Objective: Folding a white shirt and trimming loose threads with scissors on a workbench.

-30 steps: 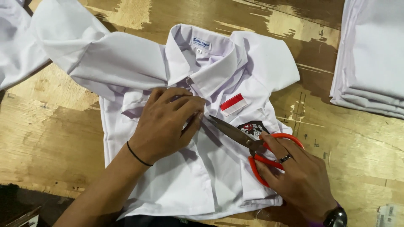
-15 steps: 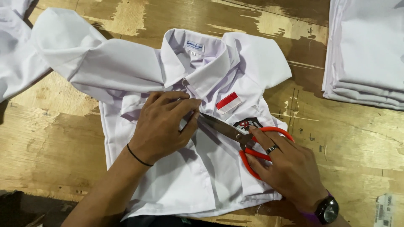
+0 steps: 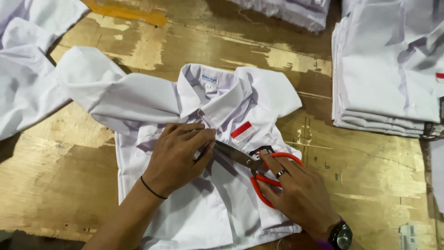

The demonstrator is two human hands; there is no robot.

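Nearest, the right hand grips the orange-handled steel scissors, fingers through the loops. Just left, the left hand pinches the placket of the white cotton shirt lying flat on the worn wooden table. Far right sits a stack of folded white shirts.

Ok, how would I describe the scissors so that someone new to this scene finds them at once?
Start at the worn wooden table and find the white collared shirt spread flat at its middle. On the shirt's front lie the orange-handled metal scissors, handles under the right hand, blade tips hidden at the left hand. They are the only bright orange tool among white cloth.
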